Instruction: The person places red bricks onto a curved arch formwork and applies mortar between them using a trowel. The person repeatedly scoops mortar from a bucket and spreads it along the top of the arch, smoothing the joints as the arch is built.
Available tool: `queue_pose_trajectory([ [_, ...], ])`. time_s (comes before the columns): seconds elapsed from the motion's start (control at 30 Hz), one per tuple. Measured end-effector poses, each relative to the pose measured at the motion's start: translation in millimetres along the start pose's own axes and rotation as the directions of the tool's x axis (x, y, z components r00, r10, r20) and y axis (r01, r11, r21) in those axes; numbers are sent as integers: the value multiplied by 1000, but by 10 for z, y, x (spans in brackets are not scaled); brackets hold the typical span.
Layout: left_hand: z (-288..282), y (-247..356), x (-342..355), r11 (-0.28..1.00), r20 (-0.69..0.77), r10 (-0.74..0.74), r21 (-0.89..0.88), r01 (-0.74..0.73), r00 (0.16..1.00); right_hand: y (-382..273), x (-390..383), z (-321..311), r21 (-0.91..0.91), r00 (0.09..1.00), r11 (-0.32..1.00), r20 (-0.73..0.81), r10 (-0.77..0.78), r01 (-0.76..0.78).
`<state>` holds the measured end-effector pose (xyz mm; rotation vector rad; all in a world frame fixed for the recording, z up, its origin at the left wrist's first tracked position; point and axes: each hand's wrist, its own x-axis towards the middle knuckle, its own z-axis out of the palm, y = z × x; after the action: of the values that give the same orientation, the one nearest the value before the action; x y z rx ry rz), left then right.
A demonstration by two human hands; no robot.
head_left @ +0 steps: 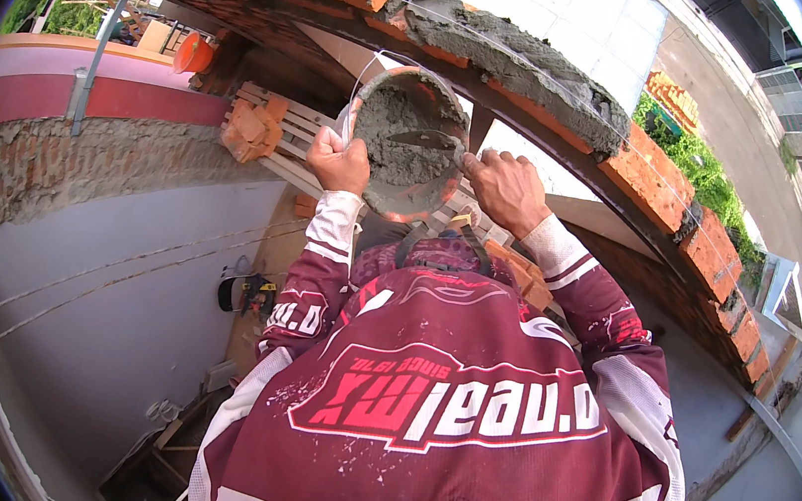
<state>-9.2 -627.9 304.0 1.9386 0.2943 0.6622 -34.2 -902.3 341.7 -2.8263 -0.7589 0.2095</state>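
Brick wall (655, 177) spanned the upper view, mortar bed (530, 56) spread along part of its top. Below it, we held the bucket (447, 193) at its rim, left hand (340, 163) closed; right hand (508, 192) curled round what seemed a trowel (427, 139), blade in the mix (396, 165). We judged this loading; next called for a steady, full lift wallward.

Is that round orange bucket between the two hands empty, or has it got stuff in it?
Not empty: lumpy grey mortar shows inside the round, smeared orange bucket. How deep it goes, I cannot tell.
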Motion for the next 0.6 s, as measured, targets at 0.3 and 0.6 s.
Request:
queue_pose_trajectory([
  [0.3, 155, 156, -57, 995, 29, 79, 62, -81, 996, -159, 303, 103, 355, 874, 914, 486, -3, -194],
  [0.6, -87, -65, 79, 861, -37, -460, -263, 435, 887, -98, 77, -14, 708, 936, 652, 352, 6, -271],
])
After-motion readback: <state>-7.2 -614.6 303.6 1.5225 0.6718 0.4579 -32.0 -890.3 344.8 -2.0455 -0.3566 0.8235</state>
